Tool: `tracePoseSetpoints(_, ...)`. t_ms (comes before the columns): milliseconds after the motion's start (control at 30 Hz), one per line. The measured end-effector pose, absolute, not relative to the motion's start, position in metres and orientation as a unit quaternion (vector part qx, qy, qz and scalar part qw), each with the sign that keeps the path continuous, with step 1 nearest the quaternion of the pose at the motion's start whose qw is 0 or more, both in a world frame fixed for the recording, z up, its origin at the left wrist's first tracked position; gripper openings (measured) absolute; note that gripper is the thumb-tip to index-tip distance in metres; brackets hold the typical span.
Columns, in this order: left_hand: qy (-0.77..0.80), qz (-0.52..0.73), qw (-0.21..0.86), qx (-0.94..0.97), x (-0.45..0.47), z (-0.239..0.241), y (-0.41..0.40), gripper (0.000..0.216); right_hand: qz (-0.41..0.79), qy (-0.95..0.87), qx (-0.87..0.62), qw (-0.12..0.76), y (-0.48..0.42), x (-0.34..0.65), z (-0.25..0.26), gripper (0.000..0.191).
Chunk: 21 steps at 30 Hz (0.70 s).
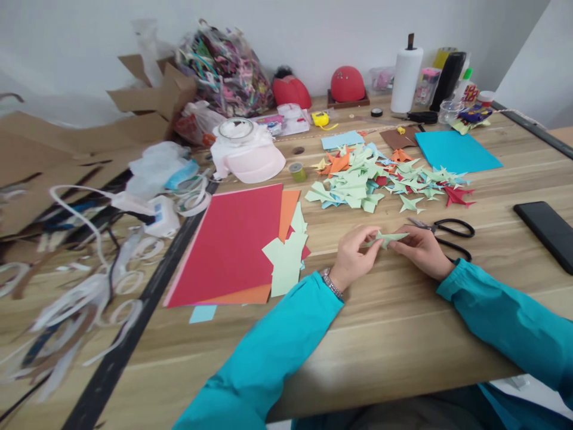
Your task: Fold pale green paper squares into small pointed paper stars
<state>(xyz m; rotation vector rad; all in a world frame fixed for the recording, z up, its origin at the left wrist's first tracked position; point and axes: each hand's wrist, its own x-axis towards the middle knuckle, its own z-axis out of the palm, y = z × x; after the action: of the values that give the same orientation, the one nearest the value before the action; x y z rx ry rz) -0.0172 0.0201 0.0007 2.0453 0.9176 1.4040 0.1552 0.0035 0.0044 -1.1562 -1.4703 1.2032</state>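
Note:
Between my two hands is a small folded piece of light green paper (388, 239), held just above the wooden table. My left hand (356, 254) pinches its left end, thumb against fingers. My right hand (423, 251) is closed on the right side, with part of the paper hidden by the fingers. Beyond them lies a heap of folded paper figures (358, 179), mostly light green with some orange, red and blue. Black-handled scissors (452, 229) rest beside my right hand, partly behind it. Left of my hands are cut light green paper pieces (289, 263).
Red sheets (237, 239) over orange ones lie to the left. A blue sheet (459, 151) is at the back right, a black phone (546, 233) at the far right. White cables and strips (129, 263) clutter the left side. A yellow tape measure (320, 119) sits at the back.

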Motion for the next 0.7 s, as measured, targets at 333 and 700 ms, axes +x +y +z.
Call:
tracePoseSetpoints(333,0.233,0.419,0.071,0.875,-0.0155,-0.0008,0.0166,0.016,0.276,-0.717,-0.433,0.471,0.0026,0.1561,0.0006,0.014)
tracePoseSetpoints(700,0.237,0.429,0.070,0.869,-0.0160,-0.0028,0.0161,0.029,0.301,-0.701,-0.439,0.474,0.0027,0.1580,-0.0034,0.005)
